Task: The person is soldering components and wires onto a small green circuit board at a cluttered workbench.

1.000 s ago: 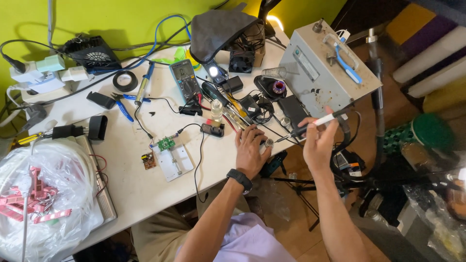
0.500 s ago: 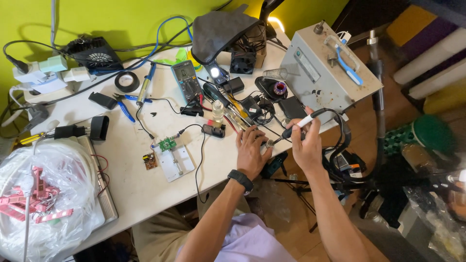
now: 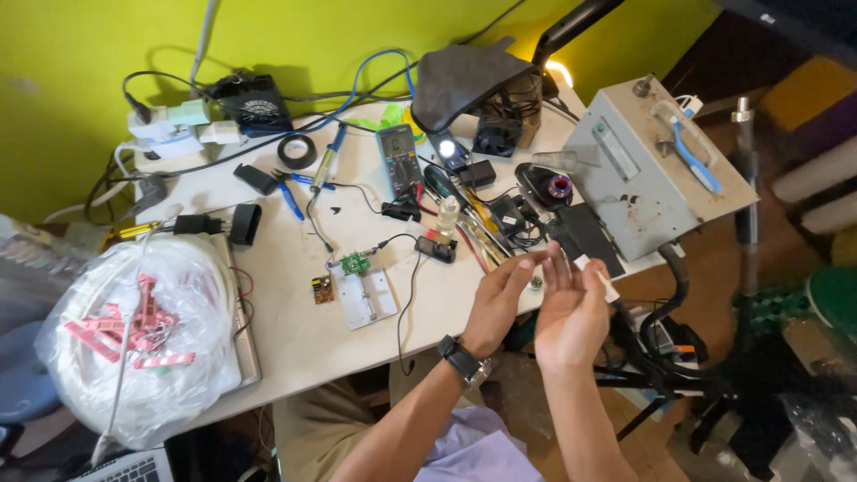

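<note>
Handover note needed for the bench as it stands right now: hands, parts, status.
Left hand: open, fingers out, over the table's front edge, holding nothing that shows; watch on the wrist.
Right hand: beside the left, pinching a small white piece; what it is cannot be told.
Small green circuit board sits on the white holder plate, wires attached, untouched.
Multimeter lies farther back; grey metal box at the right end.
Whether any work on the board is done cannot be seen.
</note>
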